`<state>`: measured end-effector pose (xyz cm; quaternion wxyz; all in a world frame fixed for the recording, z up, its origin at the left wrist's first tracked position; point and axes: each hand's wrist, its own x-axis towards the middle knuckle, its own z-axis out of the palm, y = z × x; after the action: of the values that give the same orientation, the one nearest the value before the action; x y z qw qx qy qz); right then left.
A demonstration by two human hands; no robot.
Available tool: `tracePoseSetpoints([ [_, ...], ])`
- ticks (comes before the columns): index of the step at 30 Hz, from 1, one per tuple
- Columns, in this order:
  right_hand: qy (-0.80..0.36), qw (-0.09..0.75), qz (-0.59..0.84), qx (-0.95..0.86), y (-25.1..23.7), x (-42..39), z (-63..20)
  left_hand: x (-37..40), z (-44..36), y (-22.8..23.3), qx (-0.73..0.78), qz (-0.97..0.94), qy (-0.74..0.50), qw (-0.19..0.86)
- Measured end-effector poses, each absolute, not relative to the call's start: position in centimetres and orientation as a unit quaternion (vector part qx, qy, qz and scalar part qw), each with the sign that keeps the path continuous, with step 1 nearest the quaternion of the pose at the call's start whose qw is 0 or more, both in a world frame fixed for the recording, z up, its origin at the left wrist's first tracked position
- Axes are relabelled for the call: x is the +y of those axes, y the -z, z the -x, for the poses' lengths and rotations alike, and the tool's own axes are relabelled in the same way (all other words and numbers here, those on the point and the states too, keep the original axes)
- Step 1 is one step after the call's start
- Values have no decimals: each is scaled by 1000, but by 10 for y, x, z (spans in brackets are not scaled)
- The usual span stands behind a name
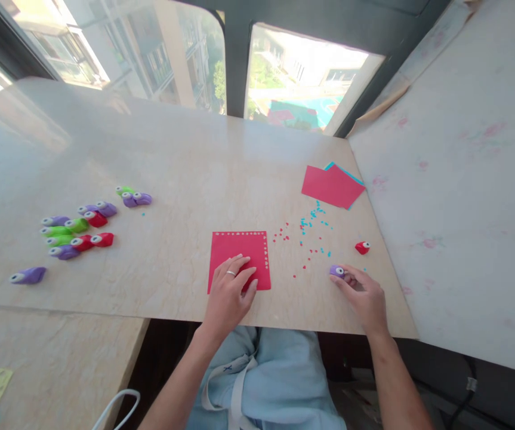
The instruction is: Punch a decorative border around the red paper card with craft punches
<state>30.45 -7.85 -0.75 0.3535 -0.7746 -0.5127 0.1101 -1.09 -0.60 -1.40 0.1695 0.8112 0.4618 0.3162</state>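
A person sits at a pale marble-look table [172, 161] beneath two windows, seen from above their own head. Their left hand [230, 292] lies flat, fingers spread and holding nothing, pressing on the near edge of a square sheet of red paper [239, 254] that sits directly ahead at twelve o'clock from their lap. A ring shows on one finger. The sheet has a row of small punched holes along its far edge and down its right edge.

At about two o'clock from the sheet, the right hand [364, 295] rests on the table with its fingertips closed lightly around a small purple craft punch [336, 271]; the punch sits on the tabletop, touching the fingers. Just beyond it, toward one o'clock, stands a small red punch [362, 247], apart from the hand.

Between the sheet and the punches, tiny red and blue paper scraps [311, 230] are scattered over the table. Farther off, at one o'clock, lies a loose stack of red and blue paper [332, 186].

Far to the left, at about nine to ten o'clock, a cluster of purple, green and red punches [76, 233] lies close together, with one purple punch [28, 275] alone nearer the table's edge.
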Motion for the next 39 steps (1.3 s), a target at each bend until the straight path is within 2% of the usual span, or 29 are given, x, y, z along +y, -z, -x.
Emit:
tracePoseSetpoints([
  [6,-93,386,808,-434,14,-85,-329,-4,12,18,451,-821,-317,146],
  [17,-24,408,817,-407,17,-79,-346,-1,13,21,443,-828,-321,126],
  [23,-17,434,803,-407,22,-86,-326,-2,13,22,448,-826,-316,133],
  [32,-57,421,713,-558,14,-95,-275,-7,12,17,467,-810,-324,146],
  [39,-87,418,706,-565,15,-93,-246,-12,10,14,489,-791,-319,180],
])
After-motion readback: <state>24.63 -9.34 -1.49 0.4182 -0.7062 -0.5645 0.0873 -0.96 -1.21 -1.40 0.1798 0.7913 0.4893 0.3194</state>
